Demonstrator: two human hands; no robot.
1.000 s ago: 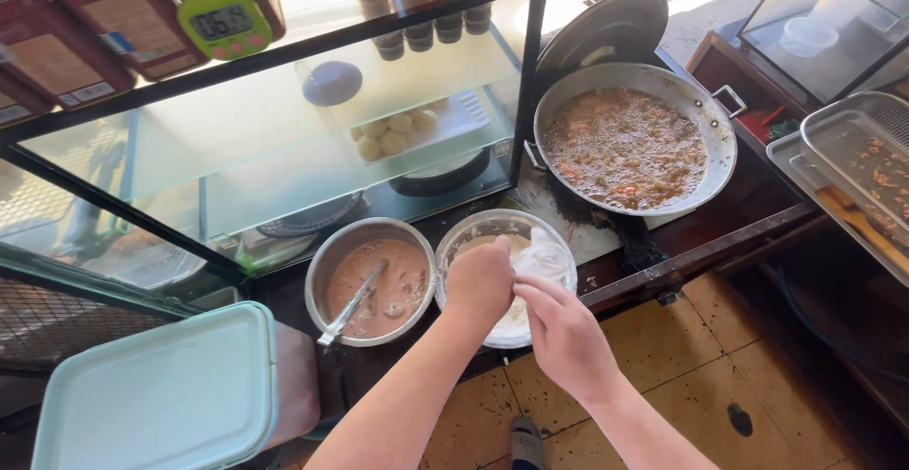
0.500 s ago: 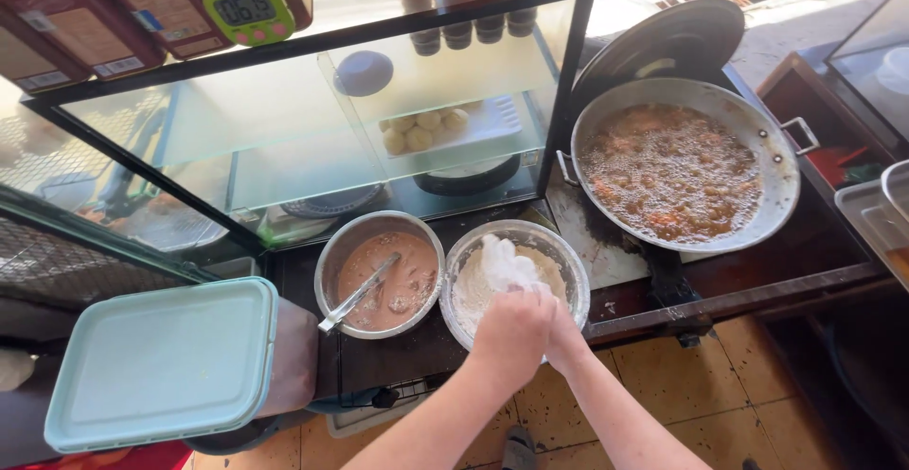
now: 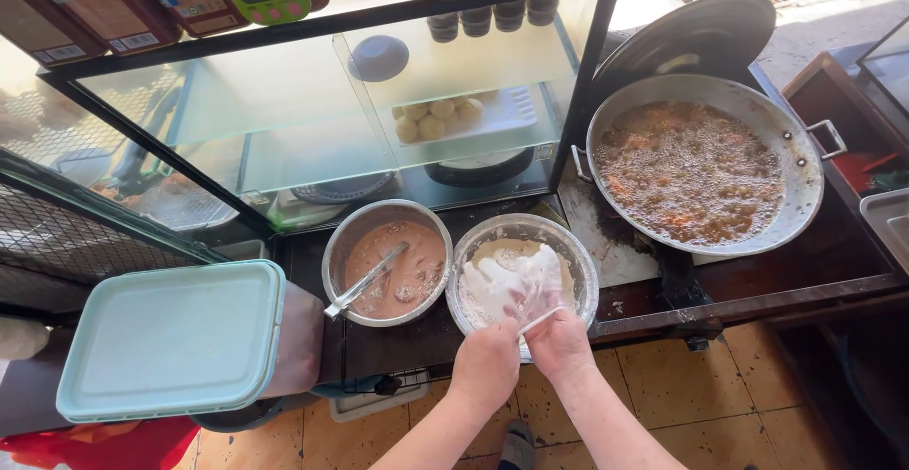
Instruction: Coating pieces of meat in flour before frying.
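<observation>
**Hands at the flour bowl**

Nearest me, left hand (image 3: 486, 364) and right hand (image 3: 561, 345) both pinch a clear plastic bag (image 3: 516, 285) over the flour bowl (image 3: 578, 266). Left: batter bowl (image 3: 341, 252), untouched. Far right, pan (image 3: 800, 200) already frying; coating unfinished, I judge.

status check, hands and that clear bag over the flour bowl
Left hand and right hand side by side, both pinching the clear plastic bag. Bag sits over the flour bowl. Batter bowl close left, frying pan right.
</observation>
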